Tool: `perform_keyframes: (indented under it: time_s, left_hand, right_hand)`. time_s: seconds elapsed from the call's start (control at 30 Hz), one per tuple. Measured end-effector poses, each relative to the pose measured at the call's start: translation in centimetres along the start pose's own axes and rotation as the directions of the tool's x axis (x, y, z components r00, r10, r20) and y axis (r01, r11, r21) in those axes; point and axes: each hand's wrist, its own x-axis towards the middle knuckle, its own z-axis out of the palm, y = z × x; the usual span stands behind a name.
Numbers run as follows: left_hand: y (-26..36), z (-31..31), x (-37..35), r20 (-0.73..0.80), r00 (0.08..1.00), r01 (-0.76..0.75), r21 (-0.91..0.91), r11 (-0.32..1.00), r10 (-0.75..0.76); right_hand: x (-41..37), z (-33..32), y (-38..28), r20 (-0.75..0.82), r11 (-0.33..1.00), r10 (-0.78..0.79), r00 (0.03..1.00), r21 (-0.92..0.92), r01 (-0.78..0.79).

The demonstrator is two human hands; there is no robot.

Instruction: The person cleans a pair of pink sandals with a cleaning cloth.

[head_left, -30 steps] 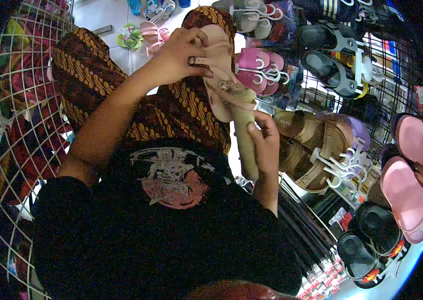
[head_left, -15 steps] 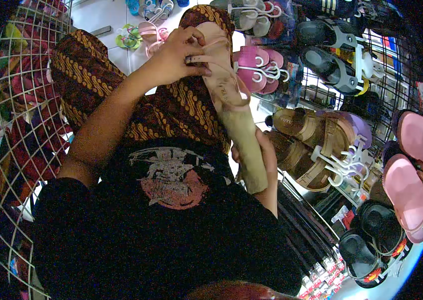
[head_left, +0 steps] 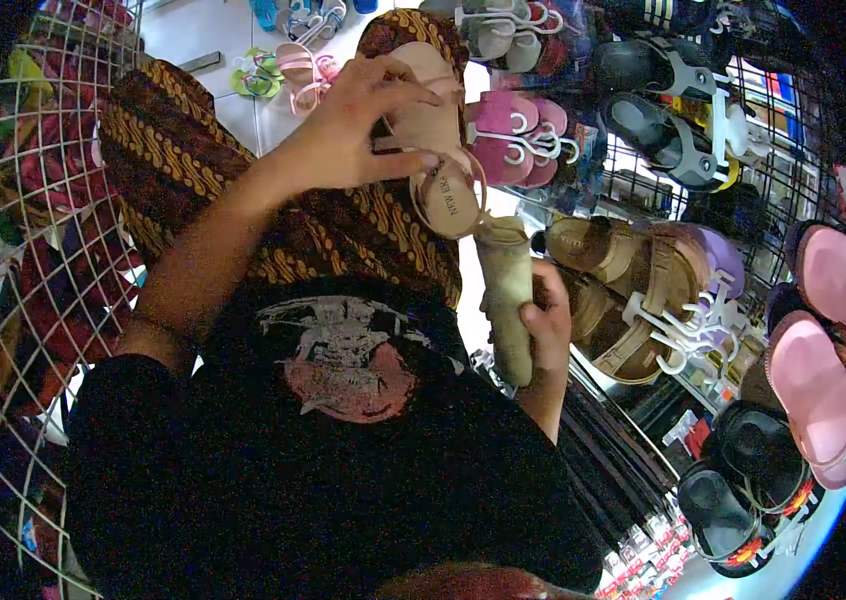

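Observation:
A beige sandal (head_left: 450,200) with thin straps and dark lettering on its insole lies over my patterned trouser leg. My left hand (head_left: 378,120) holds it from the left, thumb and fingers bent around its middle part. To the right, my right hand (head_left: 548,308) grips a pale, greenish-tan, worn long piece (head_left: 508,295) that stands roughly lengthwise. The top end of this piece is beside the sandal's heel end. My right fingers are partly hidden behind it.
Racks of footwear line the right side: brown sandals (head_left: 603,250), pink sandals (head_left: 818,385) and black sandals (head_left: 718,510), with white hangers (head_left: 683,335). At left is a wire grid (head_left: 23,280). Green flip-flops (head_left: 258,73) lie on the white floor.
The long pale piece, earlier lined up over the sandal's heel end, now sits lower and right of it. The insole lettering shows clearly; my right thumb has come into view.

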Motion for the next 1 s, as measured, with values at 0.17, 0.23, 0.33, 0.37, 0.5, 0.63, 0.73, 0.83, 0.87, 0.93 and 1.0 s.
perform_keyframes:
  time_s: [0.17, 0.23, 0.33, 0.37, 0.5, 0.63, 0.73, 0.83, 0.87, 0.93, 1.0]
  left_hand:
    - [-0.3, 1.6, -0.4, -0.203, 0.977, 0.083, 0.096, 0.992, -0.062]
    - [-1.5, 1.9, -0.5, -0.206, 0.957, 0.231, 0.102, 0.968, -0.207]
    - [-3.1, 2.3, 0.8, -0.067, 0.884, 0.362, -0.527, 0.769, -0.462]
    - [-3.3, 1.3, 0.5, 0.116, 0.828, 0.533, -0.466, 0.706, -0.548]
    - [-4.0, 0.6, 1.2, 0.15, 0.788, 0.538, -0.639, 0.549, -0.597]
    - [-4.3, 0.2, 0.5, 0.3, 0.665, 0.525, -0.839, 0.143, -0.684]
    - [-4.5, -1.0, 0.6, 0.507, 0.516, 0.457, -0.845, -0.279, -0.69]
    - [-4.2, -2.1, 0.7, 0.607, 0.576, 0.45, -0.794, -0.408, -0.547]
    - [-4.0, -2.3, 0.8, 0.64, 0.603, 0.448, -0.766, -0.462, -0.476]
    - [-3.4, -2.4, 1.0, 0.494, 0.868, 0.346, -0.521, -0.78, 0.055]
    - [-2.8, -2.6, 1.0, 0.453, 0.887, 0.341, -0.525, -0.78, 0.083]
  right_hand:
    - [2.2, 2.5, -0.4, -0.272, 0.972, -0.046, 0.961, -0.234, -0.02]
    - [3.2, 3.5, -0.2, -0.227, 0.972, 0.023, 0.974, -0.222, -0.075]
    - [4.3, 4.4, 1.8, -0.142, 0.971, -0.097, 0.985, -0.229, 0.063]
    - [4.2, 4.7, 2.1, -0.118, 0.971, -0.052, 0.992, -0.237, 0.023]
    - [4.3, 5.1, 1.8, 0.142, 0.853, -0.054, 0.988, -0.507, 0.12]
    - [4.6, 5.4, 0.1, 0.135, 0.834, -0.115, 0.984, -0.526, 0.169]
    - [4.8, 6.5, -1.8, -0.093, 0.948, -0.139, 0.986, -0.301, 0.105]
    - [6.2, 6.7, -2.6, -0.049, 0.901, -0.26, 0.964, -0.371, 0.224]
    - [6.7, 6.7, -2.7, 0.006, 0.779, -0.279, 0.96, -0.584, 0.23]
    - [7.4, 7.5, -3.0, 0.183, 0.626, -0.375, 0.909, -0.673, 0.394]
    - [7.4, 7.6, -3.1, 0.391, 0.574, -0.334, 0.857, -0.637, 0.514]
